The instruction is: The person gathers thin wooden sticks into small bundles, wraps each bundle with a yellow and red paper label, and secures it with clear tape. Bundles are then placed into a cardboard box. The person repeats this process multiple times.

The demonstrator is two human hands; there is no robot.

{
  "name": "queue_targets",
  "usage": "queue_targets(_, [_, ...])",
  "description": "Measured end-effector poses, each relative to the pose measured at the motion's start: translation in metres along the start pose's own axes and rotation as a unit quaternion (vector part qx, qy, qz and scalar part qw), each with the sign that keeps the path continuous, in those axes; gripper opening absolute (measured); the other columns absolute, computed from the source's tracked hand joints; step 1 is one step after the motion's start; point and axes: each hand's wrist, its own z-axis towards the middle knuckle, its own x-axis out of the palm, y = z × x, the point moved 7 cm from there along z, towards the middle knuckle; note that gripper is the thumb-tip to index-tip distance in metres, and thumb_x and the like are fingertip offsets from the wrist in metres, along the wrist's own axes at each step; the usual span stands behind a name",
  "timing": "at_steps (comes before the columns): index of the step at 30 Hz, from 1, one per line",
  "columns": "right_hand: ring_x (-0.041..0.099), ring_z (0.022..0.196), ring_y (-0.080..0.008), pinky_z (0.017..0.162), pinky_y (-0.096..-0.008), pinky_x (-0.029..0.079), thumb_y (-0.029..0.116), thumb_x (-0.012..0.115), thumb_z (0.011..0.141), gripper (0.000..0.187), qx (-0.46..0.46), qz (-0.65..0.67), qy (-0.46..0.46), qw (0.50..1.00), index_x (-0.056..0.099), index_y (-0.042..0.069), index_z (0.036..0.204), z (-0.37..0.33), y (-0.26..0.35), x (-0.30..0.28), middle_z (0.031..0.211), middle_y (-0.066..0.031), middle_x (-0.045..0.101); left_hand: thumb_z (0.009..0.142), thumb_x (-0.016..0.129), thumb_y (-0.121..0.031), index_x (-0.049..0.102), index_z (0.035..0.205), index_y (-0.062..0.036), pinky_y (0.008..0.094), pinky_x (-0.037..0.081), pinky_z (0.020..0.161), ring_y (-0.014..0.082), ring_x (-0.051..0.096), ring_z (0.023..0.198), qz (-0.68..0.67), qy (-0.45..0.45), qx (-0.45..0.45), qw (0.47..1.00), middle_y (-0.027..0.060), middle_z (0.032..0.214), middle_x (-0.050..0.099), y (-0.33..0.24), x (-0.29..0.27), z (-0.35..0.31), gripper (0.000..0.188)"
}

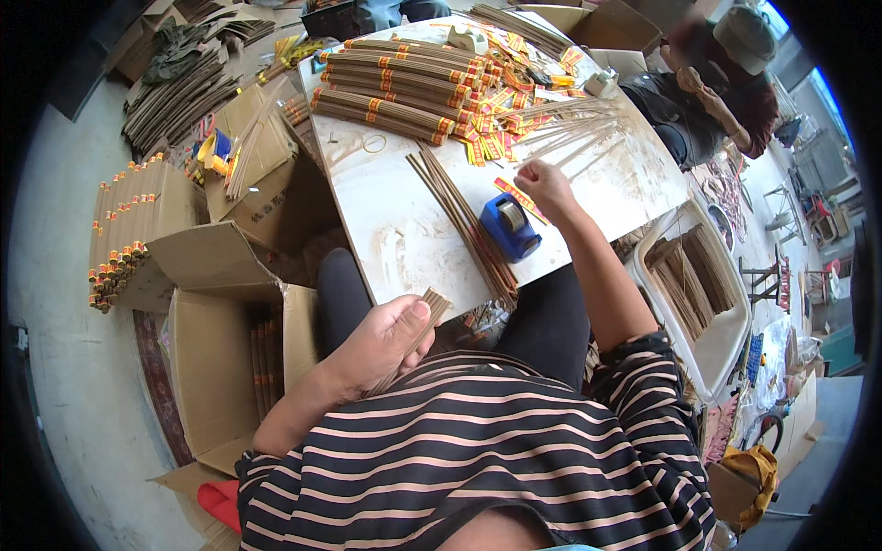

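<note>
My left hand (393,338) is wrapped round a bundle of thin brown incense sticks (435,303), held upright close to my body at the table's near edge. My right hand (546,189) is closed above the white table, its fingertips curled inward; whatever is in them, if anything, is hidden. Just below it lies a red and yellow paper label strip (521,200), beside a blue tape dispenser (511,227). Loose incense sticks (457,213) lie lengthwise to the left of the dispenser.
Labelled incense bundles (390,87) are stacked at the table's far side, near scattered labels (491,129). An open cardboard box (216,354) stands at left, a white tub (717,367) of sticks at right. Another person (712,92) sits at the far right.
</note>
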Motion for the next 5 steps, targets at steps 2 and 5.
queue_targets(2, [0.06, 0.084, -0.0305, 0.074, -0.0387, 0.047, 0.029, 0.069, 0.073, 0.031, -0.012, -0.116, -0.011, 0.993, 0.063, 0.004, 0.089, 0.005, -0.005, 0.009, 0.091, -0.0168, 0.063, 0.095, 0.036, -0.045, 0.046, 0.093, -0.0025, 0.0162, 0.036, 0.051, 0.0043, 0.039, 0.057, 0.029, -0.007, -0.004, 1.0, -0.0008, 0.069, 0.045, 0.004, -0.008, 0.003, 0.043])
queue_targets(5, [0.057, 0.098, -0.0296, 0.079, -0.0377, 0.047, 0.033, 0.072, 0.069, 0.036, 0.026, -0.189, 0.044, 0.981, 0.063, 0.007, 0.093, 0.013, -0.012, 0.026, 0.104, -0.0167, 0.06, 0.095, 0.035, -0.044, 0.046, 0.094, -0.0034, 0.0168, 0.037, 0.052, 0.0045, 0.04, 0.057, 0.005, -0.026, -0.022, 0.999, -0.0003, 0.069, 0.045, 0.008, -0.015, 0.007, 0.042])
